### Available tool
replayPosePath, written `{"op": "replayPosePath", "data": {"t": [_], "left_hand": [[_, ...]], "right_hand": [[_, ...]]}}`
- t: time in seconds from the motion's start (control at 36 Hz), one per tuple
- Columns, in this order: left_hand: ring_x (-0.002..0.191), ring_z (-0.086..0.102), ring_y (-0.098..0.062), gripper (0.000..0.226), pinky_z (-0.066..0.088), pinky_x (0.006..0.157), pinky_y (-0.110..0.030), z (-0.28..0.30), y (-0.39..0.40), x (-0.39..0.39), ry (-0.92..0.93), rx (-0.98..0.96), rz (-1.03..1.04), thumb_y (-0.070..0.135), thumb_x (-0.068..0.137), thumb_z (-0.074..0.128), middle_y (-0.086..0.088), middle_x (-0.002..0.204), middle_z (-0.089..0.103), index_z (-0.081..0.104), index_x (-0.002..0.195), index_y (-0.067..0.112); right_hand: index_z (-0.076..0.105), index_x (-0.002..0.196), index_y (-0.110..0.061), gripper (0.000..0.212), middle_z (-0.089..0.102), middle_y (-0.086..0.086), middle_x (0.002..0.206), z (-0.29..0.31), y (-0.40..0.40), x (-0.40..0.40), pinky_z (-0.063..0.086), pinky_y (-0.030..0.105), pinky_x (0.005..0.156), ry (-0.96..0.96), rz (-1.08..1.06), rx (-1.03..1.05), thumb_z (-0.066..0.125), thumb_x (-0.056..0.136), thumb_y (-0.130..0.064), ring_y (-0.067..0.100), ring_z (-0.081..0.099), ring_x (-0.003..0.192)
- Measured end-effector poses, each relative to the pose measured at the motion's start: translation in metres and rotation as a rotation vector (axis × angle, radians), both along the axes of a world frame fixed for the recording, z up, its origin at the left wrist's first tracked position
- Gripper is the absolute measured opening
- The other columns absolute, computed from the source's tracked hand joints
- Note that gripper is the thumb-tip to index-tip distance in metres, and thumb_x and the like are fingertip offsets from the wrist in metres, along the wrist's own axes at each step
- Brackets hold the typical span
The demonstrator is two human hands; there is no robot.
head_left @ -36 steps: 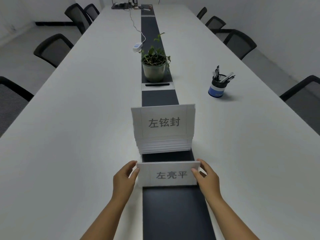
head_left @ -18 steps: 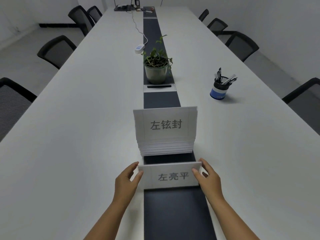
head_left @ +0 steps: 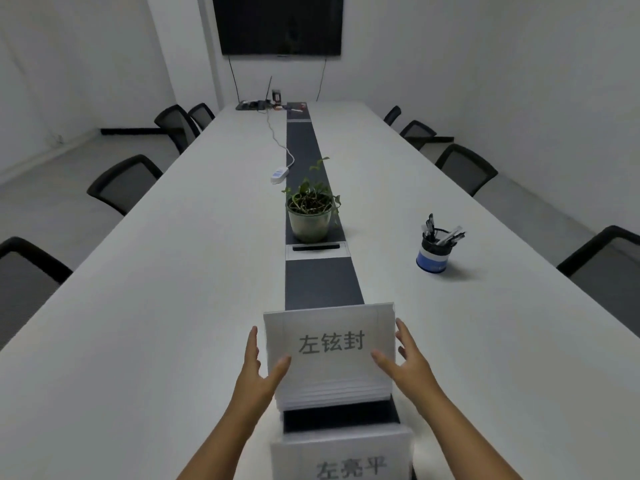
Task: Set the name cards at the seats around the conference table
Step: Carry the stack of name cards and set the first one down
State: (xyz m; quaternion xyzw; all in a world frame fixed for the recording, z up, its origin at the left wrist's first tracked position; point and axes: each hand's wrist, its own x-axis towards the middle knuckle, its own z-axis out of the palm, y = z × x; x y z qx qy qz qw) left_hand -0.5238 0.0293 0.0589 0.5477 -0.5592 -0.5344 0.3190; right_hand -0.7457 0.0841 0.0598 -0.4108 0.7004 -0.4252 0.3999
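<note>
Card 左亮平 point(head_left: 349, 460) now stands alone at the near end of the surface point(head_left: 138, 341), w/ both hands off it; a moment ago they held its two ends. Looks placed, so seat one is done. Hands have gone fwd to the stack of cards point(head_left: 330, 355), top one 左铉封. Left hand point(head_left: 258, 370) & right hand point(head_left: 405, 362) flank it, fingers spread, thumbs on its front; grip not closed yet. Next card pickup likely. Plant point(head_left: 310, 213) & pen cup point(head_left: 434, 251) sit beyond.
</note>
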Motion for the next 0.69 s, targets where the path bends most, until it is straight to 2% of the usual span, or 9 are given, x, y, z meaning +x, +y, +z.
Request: {"op": "replayPosePath", "data": {"t": [0.06, 0.08, 0.14, 0.28, 0.36, 0.47, 0.53, 0.61, 0.69], "left_hand": [[0.13, 0.036, -0.025, 0.081, 0.035, 0.104, -0.041, 0.001, -0.009, -0.005, 0.017, -0.019, -0.039, 0.032, 0.082, 0.061, -0.002, 0.146, 0.029, 0.005, 0.14, 0.038], [0.122, 0.044, -0.021, 0.08, 0.038, 0.1, -0.038, 0.0, -0.013, -0.007, 0.021, -0.032, -0.049, 0.027, 0.082, 0.062, 0.001, 0.141, 0.037, 0.009, 0.14, 0.038], [0.112, 0.05, -0.018, 0.076, 0.044, 0.094, -0.033, -0.007, -0.019, -0.007, 0.015, -0.047, -0.054, 0.025, 0.08, 0.065, 0.001, 0.133, 0.048, 0.017, 0.139, 0.036], [0.102, 0.055, -0.016, 0.074, 0.045, 0.077, -0.029, -0.017, -0.029, -0.003, 0.017, -0.017, -0.027, 0.032, 0.072, 0.07, 0.002, 0.111, 0.057, 0.03, 0.134, 0.033], [0.089, 0.056, -0.005, 0.078, 0.048, 0.067, -0.027, -0.016, -0.03, -0.004, 0.032, -0.04, 0.003, 0.033, 0.058, 0.071, 0.007, 0.098, 0.059, 0.037, 0.129, 0.034], [0.088, 0.062, -0.021, 0.072, 0.049, 0.068, -0.03, -0.021, -0.029, -0.005, 0.072, -0.052, 0.046, 0.026, 0.057, 0.076, -0.001, 0.106, 0.058, 0.044, 0.121, 0.036], [0.085, 0.064, -0.022, 0.071, 0.05, 0.062, -0.024, -0.019, -0.026, -0.008, 0.09, -0.08, 0.047, 0.028, 0.051, 0.077, 0.004, 0.106, 0.059, 0.047, 0.114, 0.039], [0.07, 0.066, -0.008, 0.057, 0.051, 0.049, -0.014, -0.006, -0.023, -0.019, 0.11, -0.134, 0.035, 0.016, 0.059, 0.079, 0.011, 0.101, 0.059, 0.05, 0.102, 0.039], [0.059, 0.063, 0.008, 0.05, 0.048, 0.048, -0.008, 0.016, -0.015, -0.038, 0.123, -0.176, -0.011, 0.011, 0.065, 0.076, 0.022, 0.079, 0.065, 0.046, 0.089, 0.044]], "right_hand": [[0.022, 0.139, -0.031, 0.075, 0.043, 0.002, 0.138, 0.0, -0.012, -0.001, 0.046, 0.025, 0.092, -0.01, 0.037, 0.011, 0.066, 0.079, -0.025, 0.019, 0.047, 0.118], [0.027, 0.135, -0.032, 0.071, 0.05, 0.001, 0.129, -0.001, -0.016, -0.002, 0.047, 0.015, 0.08, -0.014, 0.04, 0.014, 0.068, 0.078, -0.024, 0.014, 0.052, 0.106], [0.036, 0.127, -0.032, 0.062, 0.055, -0.003, 0.115, -0.002, -0.022, -0.006, 0.046, 0.01, 0.064, -0.032, 0.028, 0.017, 0.07, 0.076, -0.022, 0.008, 0.054, 0.094], [0.041, 0.12, -0.034, 0.054, 0.055, -0.008, 0.107, -0.009, -0.025, -0.01, 0.045, 0.016, 0.074, -0.076, 0.029, 0.034, 0.071, 0.076, -0.023, 0.012, 0.054, 0.098], [0.042, 0.114, -0.037, 0.054, 0.057, -0.008, 0.105, -0.014, -0.024, -0.008, 0.048, 0.009, 0.063, -0.101, -0.009, -0.04, 0.072, 0.074, -0.018, 0.009, 0.057, 0.093], [0.046, 0.12, -0.028, 0.058, 0.061, 0.002, 0.112, -0.022, -0.02, -0.004, 0.049, 0.009, 0.058, -0.183, -0.079, -0.114, 0.074, 0.072, -0.01, 0.009, 0.06, 0.092], [0.044, 0.127, -0.026, 0.067, 0.061, 0.002, 0.114, -0.022, -0.016, -0.005, 0.05, 0.011, 0.06, -0.197, -0.106, -0.138, 0.076, 0.069, -0.013, 0.01, 0.061, 0.092], [0.043, 0.128, -0.03, 0.078, 0.062, -0.002, 0.112, -0.012, -0.008, -0.015, 0.054, 0.018, 0.07, -0.204, -0.139, -0.172, 0.08, 0.059, -0.026, 0.011, 0.062, 0.094], [0.044, 0.128, -0.03, 0.074, 0.063, -0.002, 0.113, 0.005, 0.009, -0.032, 0.056, 0.023, 0.079, -0.206, -0.182, -0.215, 0.08, 0.065, -0.019, 0.012, 0.062, 0.097]]}}
